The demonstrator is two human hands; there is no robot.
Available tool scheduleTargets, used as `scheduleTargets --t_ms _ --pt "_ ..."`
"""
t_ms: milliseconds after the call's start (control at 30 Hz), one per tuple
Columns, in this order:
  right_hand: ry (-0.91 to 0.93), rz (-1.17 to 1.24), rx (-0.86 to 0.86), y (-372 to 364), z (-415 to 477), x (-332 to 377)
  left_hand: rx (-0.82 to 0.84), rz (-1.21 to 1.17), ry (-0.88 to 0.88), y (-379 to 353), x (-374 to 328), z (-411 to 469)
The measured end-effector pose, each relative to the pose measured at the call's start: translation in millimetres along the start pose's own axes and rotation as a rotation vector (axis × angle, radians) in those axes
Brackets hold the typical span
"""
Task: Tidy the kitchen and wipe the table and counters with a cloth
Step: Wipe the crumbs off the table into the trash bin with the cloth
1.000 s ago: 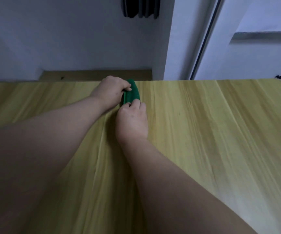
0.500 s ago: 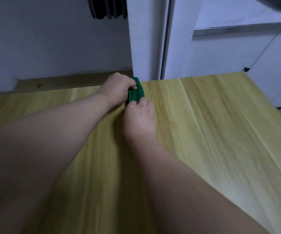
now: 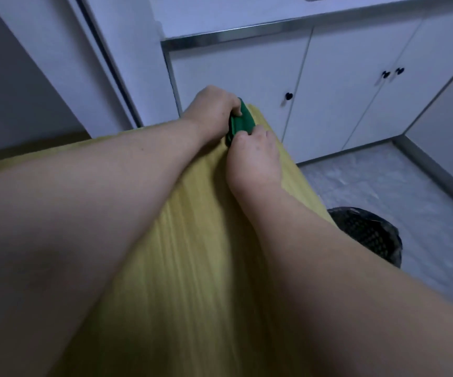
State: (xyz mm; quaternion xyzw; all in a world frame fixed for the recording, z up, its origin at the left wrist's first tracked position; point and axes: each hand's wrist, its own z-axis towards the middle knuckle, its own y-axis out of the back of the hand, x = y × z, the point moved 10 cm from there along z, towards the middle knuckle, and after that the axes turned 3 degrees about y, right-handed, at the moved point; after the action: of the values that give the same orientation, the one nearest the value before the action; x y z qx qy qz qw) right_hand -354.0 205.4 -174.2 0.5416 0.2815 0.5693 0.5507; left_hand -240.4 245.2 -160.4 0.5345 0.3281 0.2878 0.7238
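- The green cloth (image 3: 243, 123) is bunched into a small wad at the far corner of the yellow wood-grain surface (image 3: 192, 240), close to its edge.
- The left hand (image 3: 214, 110) grips the cloth's far side, fingers curled over it.
- The right hand (image 3: 252, 156) pinches the near end, thumb and fingers closed on the fabric.
- The two hands sit close together with only the cloth between them, and both forearms stretch out across the surface.
- White cabinet doors (image 3: 233, 72) with small black knobs (image 3: 288, 96) stand beyond the surface.
- A dark mesh bin (image 3: 369, 235) stands on the grey floor (image 3: 383, 180) to the right.
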Motion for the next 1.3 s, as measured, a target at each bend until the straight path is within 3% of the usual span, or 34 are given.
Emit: scheduleTargets --t_ms 267,533,800,900,1000,1100,1200,1300 --pt "-0.067 0.026 -0.095 18 11 -68 0.109 0.044 -0.056 -37 -75 47" --pt "0.017 -0.012 -0.035 27 -12 -73 0.143 0.078 -0.008 -33 -75 29" --pt "0.056 -0.101 0.138 91 -158 -103 0.342 0.088 0.028 -43 -163 -112" --pt "0.063 -0.168 0.274 103 -236 -113 0.436 0.113 0.04 -32 -199 -194" --pt "0.148 -0.236 0.37 118 -305 -107 0.546 0.173 0.068 1 -228 -281" --pt "0.346 -0.284 0.364 172 -367 -74 0.65 0.188 0.124 39 -250 -364" --pt "0.497 -0.286 0.373 216 -407 -45 0.597 0.088 0.198 63 -255 -417" --pt "0.518 -0.295 0.406 257 -441 -33 0.516 -0.104 0.255 95 -274 -459"
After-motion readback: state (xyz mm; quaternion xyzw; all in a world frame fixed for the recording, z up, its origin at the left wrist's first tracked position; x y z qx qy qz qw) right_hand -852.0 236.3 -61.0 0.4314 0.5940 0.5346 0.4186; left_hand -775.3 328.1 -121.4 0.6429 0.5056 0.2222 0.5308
